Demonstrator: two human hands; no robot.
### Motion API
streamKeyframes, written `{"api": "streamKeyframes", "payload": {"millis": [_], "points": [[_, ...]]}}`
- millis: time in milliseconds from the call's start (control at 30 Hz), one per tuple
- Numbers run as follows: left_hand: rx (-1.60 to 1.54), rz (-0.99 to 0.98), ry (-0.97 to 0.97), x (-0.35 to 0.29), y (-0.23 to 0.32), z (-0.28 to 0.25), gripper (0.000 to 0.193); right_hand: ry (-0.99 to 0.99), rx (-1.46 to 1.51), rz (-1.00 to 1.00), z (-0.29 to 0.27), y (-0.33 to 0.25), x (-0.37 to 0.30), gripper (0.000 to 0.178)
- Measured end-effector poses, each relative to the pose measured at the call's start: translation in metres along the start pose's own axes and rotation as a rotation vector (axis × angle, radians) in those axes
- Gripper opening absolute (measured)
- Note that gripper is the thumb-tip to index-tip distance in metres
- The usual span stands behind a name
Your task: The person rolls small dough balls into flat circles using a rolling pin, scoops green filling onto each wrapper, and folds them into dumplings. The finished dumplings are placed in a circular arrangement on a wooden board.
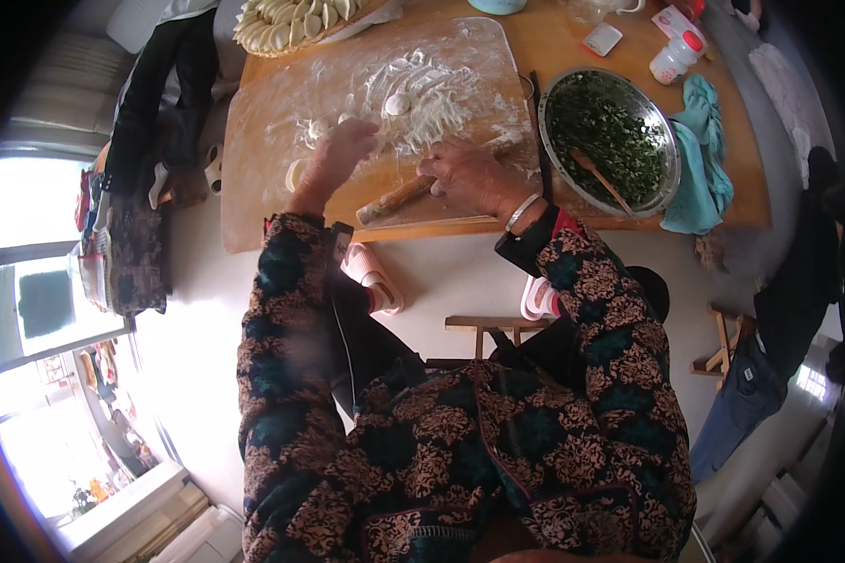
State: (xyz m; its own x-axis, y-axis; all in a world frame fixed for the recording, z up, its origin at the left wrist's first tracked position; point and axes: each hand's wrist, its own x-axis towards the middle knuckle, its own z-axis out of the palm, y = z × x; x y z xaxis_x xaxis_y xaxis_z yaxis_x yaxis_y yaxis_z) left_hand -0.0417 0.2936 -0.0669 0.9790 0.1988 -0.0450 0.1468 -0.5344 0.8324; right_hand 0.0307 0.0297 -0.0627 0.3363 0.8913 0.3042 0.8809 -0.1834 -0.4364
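Note:
On a floured board (272, 103), my right hand (474, 176) lies over a wooden rolling pin (394, 199), its fingers curled around the middle of it. The pin slants up from the board's near edge and passes under that hand. My left hand (336, 159) hovers over the board's left part, its fingers smeared by motion. Beside it are a pale dough piece (297, 174) and a small floury lump (317, 128). Farther off, a round dough piece (397, 103) sits by a patch of loose flour (441, 94).
A steel bowl (668, 178) of chopped greens with a wooden spoon (599, 180) stands at the right, next to a turquoise cloth (702, 159). Behind are a red-capped bottle (676, 58) and a tray of dumplings (296, 26). People stand at both sides.

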Motion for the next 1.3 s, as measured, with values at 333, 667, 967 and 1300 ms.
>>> {"api": "streamKeyframes", "payload": {"millis": [333, 667, 967, 1300], "points": [[0.607, 0.179, -0.002, -0.044, 0.042, -0.006, 0.042, -0.012, 0.076, -0.079, -0.010, 0.004, -0.010, 0.019], [0.797, 0.200, -0.164, -0.063, 0.058, 0.011, 0.060, 0.063, 0.109, -0.101, -0.006, 0.010, -0.015, 0.013], [0.793, 0.259, -0.127, -0.064, 0.046, 0.008, 0.052, 0.081, 0.081, -0.103, -0.004, 0.013, -0.012, 0.015], [0.510, 0.253, 0.093, -0.025, 0.028, 0.014, 0.030, 0.058, 0.084, 0.031, -0.008, 0.021, 0.004, 0.021]]}}
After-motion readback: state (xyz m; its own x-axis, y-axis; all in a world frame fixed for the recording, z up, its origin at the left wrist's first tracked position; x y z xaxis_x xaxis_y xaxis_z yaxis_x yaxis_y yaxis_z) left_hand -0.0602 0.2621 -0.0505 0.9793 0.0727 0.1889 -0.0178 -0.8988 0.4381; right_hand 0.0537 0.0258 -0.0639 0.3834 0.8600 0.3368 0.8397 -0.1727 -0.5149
